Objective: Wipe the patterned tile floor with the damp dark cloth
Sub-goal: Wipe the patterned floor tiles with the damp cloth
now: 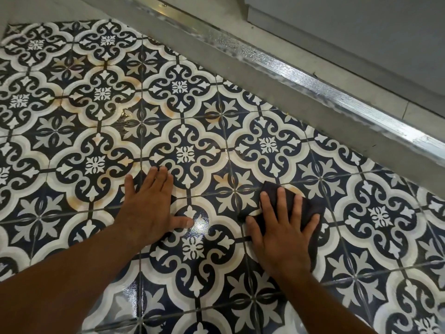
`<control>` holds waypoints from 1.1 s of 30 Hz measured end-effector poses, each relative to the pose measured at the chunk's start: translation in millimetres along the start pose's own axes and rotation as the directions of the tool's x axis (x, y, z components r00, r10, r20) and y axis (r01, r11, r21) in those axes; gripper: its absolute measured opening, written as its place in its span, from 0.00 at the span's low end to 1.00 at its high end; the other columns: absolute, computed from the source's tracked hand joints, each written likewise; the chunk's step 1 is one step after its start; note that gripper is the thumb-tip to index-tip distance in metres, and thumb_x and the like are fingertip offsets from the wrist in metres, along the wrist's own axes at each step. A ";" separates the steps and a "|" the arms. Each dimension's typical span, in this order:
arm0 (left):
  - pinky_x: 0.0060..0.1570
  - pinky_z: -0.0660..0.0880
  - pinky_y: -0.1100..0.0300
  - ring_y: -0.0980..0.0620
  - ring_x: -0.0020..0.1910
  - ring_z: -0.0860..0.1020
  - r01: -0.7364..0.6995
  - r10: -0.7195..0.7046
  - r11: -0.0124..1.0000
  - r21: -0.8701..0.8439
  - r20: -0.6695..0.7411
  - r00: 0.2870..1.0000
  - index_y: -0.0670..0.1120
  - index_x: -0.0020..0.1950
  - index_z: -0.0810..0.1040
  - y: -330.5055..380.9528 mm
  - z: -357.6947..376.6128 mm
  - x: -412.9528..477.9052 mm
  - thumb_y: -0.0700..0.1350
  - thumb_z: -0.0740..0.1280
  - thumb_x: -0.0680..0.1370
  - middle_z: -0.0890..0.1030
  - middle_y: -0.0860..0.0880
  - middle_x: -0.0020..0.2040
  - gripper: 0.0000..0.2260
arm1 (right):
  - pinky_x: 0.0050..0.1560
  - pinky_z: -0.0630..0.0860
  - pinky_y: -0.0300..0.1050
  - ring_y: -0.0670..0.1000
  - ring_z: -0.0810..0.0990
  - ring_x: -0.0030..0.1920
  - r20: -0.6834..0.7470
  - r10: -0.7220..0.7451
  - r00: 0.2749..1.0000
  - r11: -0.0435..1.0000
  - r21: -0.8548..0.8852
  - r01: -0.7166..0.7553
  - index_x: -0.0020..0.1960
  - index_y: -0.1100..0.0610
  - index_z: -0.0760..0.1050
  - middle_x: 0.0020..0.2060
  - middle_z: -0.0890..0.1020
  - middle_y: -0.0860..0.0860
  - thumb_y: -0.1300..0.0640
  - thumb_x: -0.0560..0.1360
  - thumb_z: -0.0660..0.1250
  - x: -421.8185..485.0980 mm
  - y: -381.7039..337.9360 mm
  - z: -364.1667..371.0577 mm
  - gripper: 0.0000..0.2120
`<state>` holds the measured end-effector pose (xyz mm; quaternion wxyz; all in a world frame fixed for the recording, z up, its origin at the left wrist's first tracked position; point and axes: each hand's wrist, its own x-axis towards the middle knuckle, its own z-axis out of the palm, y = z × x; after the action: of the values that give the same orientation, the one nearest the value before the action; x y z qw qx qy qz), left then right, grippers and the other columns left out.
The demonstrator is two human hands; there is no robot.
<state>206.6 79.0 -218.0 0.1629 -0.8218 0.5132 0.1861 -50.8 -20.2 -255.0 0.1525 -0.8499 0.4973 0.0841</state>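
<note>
The patterned tile floor (pixel 183 121) fills the view, navy and white with orange-brown stains along several grout lines. My right hand (pixel 281 227) lies flat with fingers spread on the dark cloth (pixel 310 210), pressing it onto the tiles; the cloth shows beyond my fingertips and along the right of my hand. An orange stain sits just past the cloth's far edge. My left hand (pixel 149 203) rests palm down on bare tiles to the left, fingers apart, holding nothing. The tiles near me shine wet.
A grey stone sill (pixel 265 83) runs diagonally along the far right edge of the tiles. On it lies a shiny metal track (pixel 301 75), wet with droplets. A grey panel (pixel 361 32) stands beyond it. Pale floor borders the tiles at top left.
</note>
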 end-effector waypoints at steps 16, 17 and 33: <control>0.70 0.35 0.38 0.50 0.77 0.38 -0.019 0.020 0.999 0.027 -0.017 1.000 0.44 0.78 0.41 -2.0 4.2 2.6 0.80 0.40 0.61 0.39 0.46 0.79 0.55 | 0.68 0.36 0.75 0.58 0.33 0.76 -0.031 0.032 0.999 0.999 0.030 -0.031 0.77 0.39 0.39 0.79 0.41 0.49 0.29 0.76 0.34 45.6 -15.2 -10.5 0.32; 0.70 0.35 0.38 0.49 0.77 0.39 -0.019 0.019 1.000 0.021 -0.017 1.000 0.44 0.78 0.42 -1.7 3.9 2.5 0.80 0.40 0.61 0.40 0.46 0.79 0.55 | 0.69 0.35 0.74 0.58 0.33 0.76 -0.028 0.003 1.000 1.000 0.026 -0.003 0.77 0.39 0.39 0.79 0.40 0.48 0.29 0.76 0.34 43.0 -22.2 -8.3 0.32; 0.70 0.35 0.38 0.47 0.77 0.39 -0.016 0.016 1.000 -0.019 0.001 1.000 0.46 0.78 0.42 -3.1 5.3 5.8 0.80 0.37 0.58 0.39 0.47 0.79 0.57 | 0.68 0.35 0.75 0.58 0.32 0.76 -0.023 -0.003 1.000 1.000 0.000 0.003 0.77 0.39 0.38 0.79 0.40 0.48 0.29 0.75 0.33 54.0 -25.4 -12.3 0.33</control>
<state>211.0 78.3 -225.1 0.1538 -0.8191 0.5180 0.1926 -2.3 -57.0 -254.9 0.1467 -0.8515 0.4979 0.0743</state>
